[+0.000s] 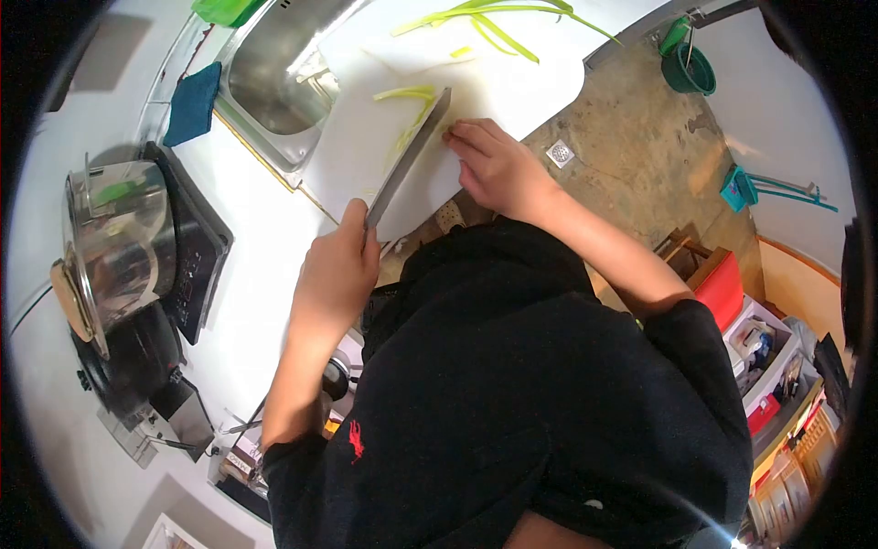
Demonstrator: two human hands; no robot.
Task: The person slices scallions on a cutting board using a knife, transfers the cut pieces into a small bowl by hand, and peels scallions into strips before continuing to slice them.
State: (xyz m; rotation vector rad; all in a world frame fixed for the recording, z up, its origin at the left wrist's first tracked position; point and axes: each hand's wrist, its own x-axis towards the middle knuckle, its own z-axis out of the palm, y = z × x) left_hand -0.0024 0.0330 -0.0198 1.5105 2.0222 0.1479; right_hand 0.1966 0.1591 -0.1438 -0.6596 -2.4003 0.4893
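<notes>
Gripping one knife [413, 156] | two hands [338, 273], left on knife | one sink [270, 80]

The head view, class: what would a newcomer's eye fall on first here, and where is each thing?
Probably first, the long grey metal knife, slanting over the white cutting board in the grip of the left hand. Next, the person's black top, filling the lower middle, with a small red emblem. Then the long bright green stalks near the picture's top edge.
</notes>
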